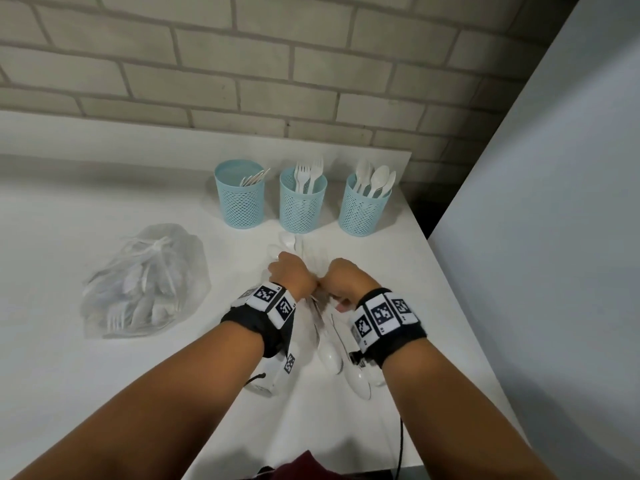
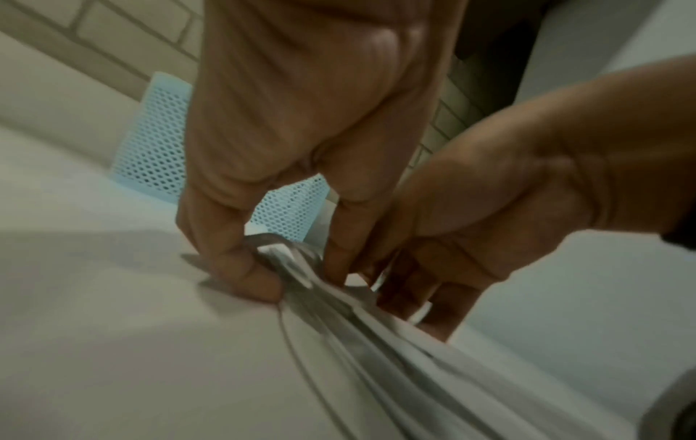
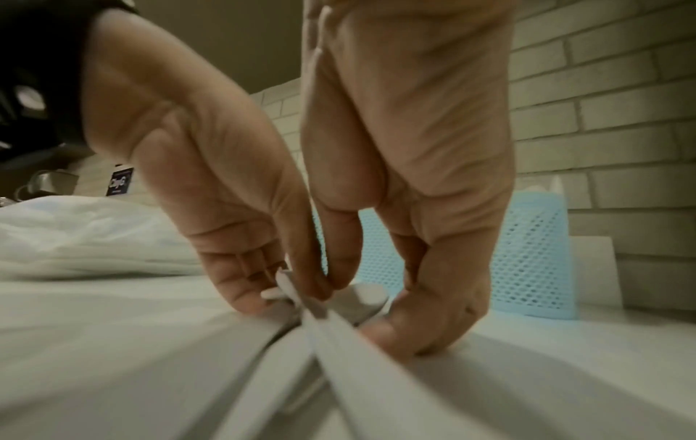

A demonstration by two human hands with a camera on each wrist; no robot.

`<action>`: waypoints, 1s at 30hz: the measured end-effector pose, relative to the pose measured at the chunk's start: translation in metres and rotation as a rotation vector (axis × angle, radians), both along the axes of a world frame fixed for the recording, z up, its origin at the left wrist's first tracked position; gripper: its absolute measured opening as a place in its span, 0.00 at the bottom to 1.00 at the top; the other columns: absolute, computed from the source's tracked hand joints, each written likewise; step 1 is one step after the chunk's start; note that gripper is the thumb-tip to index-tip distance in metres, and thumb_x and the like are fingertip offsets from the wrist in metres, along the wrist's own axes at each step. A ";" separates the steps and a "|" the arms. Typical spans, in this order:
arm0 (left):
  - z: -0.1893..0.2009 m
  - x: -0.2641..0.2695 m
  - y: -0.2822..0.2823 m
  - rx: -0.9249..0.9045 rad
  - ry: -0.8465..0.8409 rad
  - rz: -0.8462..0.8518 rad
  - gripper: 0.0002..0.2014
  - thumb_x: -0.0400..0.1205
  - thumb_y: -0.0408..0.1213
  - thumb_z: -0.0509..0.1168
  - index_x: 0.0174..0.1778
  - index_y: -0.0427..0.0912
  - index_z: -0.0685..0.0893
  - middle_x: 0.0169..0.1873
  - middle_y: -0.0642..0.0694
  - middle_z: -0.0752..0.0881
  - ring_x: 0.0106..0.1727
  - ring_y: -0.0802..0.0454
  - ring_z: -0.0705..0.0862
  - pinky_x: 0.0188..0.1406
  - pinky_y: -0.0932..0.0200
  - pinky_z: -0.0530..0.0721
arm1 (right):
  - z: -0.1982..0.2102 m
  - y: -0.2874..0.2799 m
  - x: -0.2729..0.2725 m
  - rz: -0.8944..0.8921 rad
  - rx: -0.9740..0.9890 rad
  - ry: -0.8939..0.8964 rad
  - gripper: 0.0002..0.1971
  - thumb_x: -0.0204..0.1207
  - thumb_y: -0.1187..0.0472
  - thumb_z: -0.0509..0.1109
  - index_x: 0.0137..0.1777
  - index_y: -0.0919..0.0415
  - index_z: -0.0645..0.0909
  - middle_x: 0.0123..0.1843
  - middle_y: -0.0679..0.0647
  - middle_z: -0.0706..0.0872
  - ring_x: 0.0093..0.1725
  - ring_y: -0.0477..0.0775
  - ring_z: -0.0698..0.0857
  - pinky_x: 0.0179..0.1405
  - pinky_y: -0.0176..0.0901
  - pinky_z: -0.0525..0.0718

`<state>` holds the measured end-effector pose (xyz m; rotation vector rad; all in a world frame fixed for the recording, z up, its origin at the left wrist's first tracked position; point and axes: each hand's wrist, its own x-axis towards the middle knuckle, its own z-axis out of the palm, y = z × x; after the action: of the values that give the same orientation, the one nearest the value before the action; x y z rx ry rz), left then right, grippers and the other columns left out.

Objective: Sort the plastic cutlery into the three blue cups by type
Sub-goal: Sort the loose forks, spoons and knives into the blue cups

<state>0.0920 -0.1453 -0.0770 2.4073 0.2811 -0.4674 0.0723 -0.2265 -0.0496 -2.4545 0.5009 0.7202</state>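
Observation:
Three blue mesh cups stand in a row at the back: the left cup (image 1: 239,199) holds knives, the middle cup (image 1: 302,206) forks, the right cup (image 1: 365,209) spoons. A loose pile of white plastic cutlery (image 1: 332,355) lies on the white table in front of them. My left hand (image 1: 291,271) and right hand (image 1: 346,282) are side by side over the pile, fingers pointing down. In the left wrist view my left hand (image 2: 293,268) pinches a bundle of handles between thumb and fingers. In the right wrist view my right hand (image 3: 376,297) pinches pieces of the same bundle.
A knotted clear plastic bag (image 1: 145,285) with more cutlery lies to the left of the hands. The brick wall (image 1: 311,81) runs behind the cups. The table's right edge (image 1: 450,306) is close beside my right wrist, with a pale panel (image 1: 554,237) past it.

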 end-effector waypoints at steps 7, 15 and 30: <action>-0.012 0.000 0.009 -0.431 -0.026 0.149 0.08 0.69 0.23 0.67 0.43 0.29 0.79 0.41 0.35 0.83 0.44 0.41 0.83 0.39 0.54 0.83 | -0.007 0.007 0.013 -0.171 0.181 -0.073 0.14 0.71 0.79 0.59 0.27 0.66 0.70 0.23 0.61 0.73 0.23 0.53 0.70 0.24 0.40 0.69; 0.002 0.001 0.027 -0.758 0.154 0.275 0.10 0.77 0.25 0.62 0.31 0.38 0.73 0.28 0.43 0.75 0.28 0.49 0.74 0.34 0.55 0.80 | -0.004 0.004 0.015 -0.269 0.500 0.003 0.09 0.73 0.70 0.72 0.35 0.66 0.76 0.26 0.59 0.77 0.26 0.51 0.76 0.41 0.47 0.83; 0.020 0.004 0.042 -0.913 -0.219 0.162 0.12 0.86 0.38 0.58 0.60 0.38 0.81 0.34 0.49 0.81 0.30 0.57 0.77 0.28 0.65 0.73 | 0.011 0.012 0.020 -0.056 0.569 -0.596 0.13 0.79 0.64 0.67 0.63 0.62 0.80 0.57 0.57 0.88 0.53 0.52 0.87 0.56 0.42 0.84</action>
<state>0.0957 -0.1035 -0.0574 1.5090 0.1190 -0.1844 0.0928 -0.2146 -0.0382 -1.9635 0.1048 0.0597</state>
